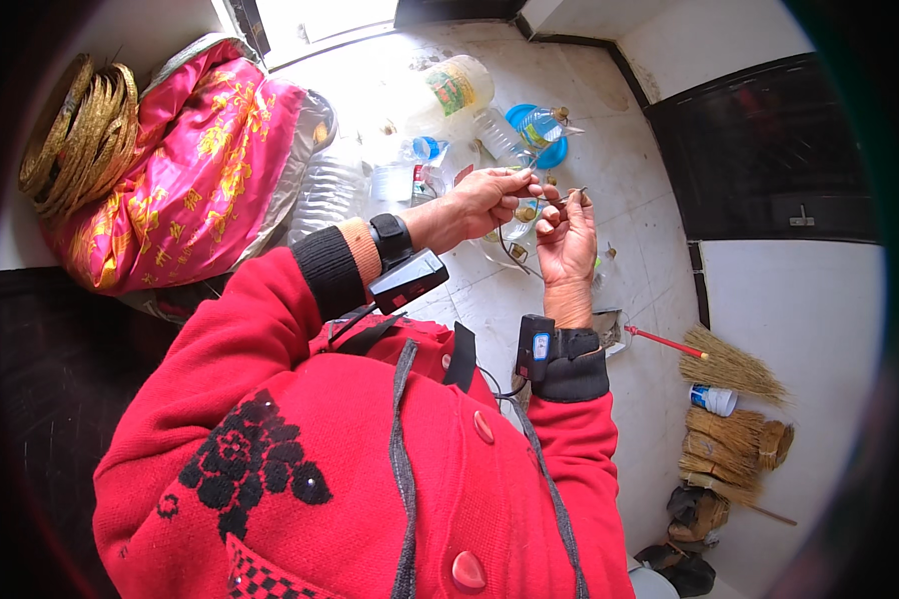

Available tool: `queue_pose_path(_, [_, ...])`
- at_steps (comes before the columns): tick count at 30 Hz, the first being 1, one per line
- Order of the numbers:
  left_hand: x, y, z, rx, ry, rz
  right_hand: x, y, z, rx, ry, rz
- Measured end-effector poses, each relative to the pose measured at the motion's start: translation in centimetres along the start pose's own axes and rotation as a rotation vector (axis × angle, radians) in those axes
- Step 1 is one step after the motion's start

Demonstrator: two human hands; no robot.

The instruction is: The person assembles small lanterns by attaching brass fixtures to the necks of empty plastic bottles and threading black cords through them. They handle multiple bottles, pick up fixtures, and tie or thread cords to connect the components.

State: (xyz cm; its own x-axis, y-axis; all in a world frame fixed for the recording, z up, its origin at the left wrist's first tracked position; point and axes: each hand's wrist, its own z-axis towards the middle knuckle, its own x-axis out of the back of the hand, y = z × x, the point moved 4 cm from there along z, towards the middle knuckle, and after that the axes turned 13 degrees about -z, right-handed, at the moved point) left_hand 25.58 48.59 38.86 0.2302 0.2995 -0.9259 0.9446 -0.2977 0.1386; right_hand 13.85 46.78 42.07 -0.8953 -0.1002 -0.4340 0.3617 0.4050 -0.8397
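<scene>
My left hand (484, 205) is closed, thumb and fingers pinching one end of a thin brown strand (531, 222). Close beside it, my right hand (567, 245) is raised with its fingers pinched near a small brown piece at the strand's upper end. The strand curves down between both hands; whether it is stem or cord I cannot tell. Beyond the hands lie clear plastic bottles (502, 138) and a blue round basin (551, 152) on the floor. Several small brownish round bits show about the bottles, partly hidden by my fingers.
A large clear jug (459, 88) stands at the back. To the left are a pink patterned sack (205, 170) and a coil of golden braid (80, 135). Straw brooms (731, 364) and a white cup (712, 399) lie along the right wall, near a dark door (779, 150).
</scene>
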Motion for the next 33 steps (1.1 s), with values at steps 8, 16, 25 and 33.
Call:
queue_pose_path(8, [0.2,-0.2,0.2,0.032,0.001,0.116,0.0,0.6,0.2,-0.044,-0.060,-0.083])
queue_pose_path(16, [0.3,2.0,-0.3,-0.097,-0.041,0.311,1.3,0.3,0.1,-0.178,0.013,-0.167])
queue_pose_path(25, [-1.9,1.5,-0.8,-0.014,-0.194,0.614,0.4,-0.6,0.7,-0.190,-0.091,-0.399])
queue_pose_path(33, [-1.4,0.9,-1.2,0.182,-0.245,0.547,-0.6,-0.6,-0.3,-0.197,-0.294,-0.463])
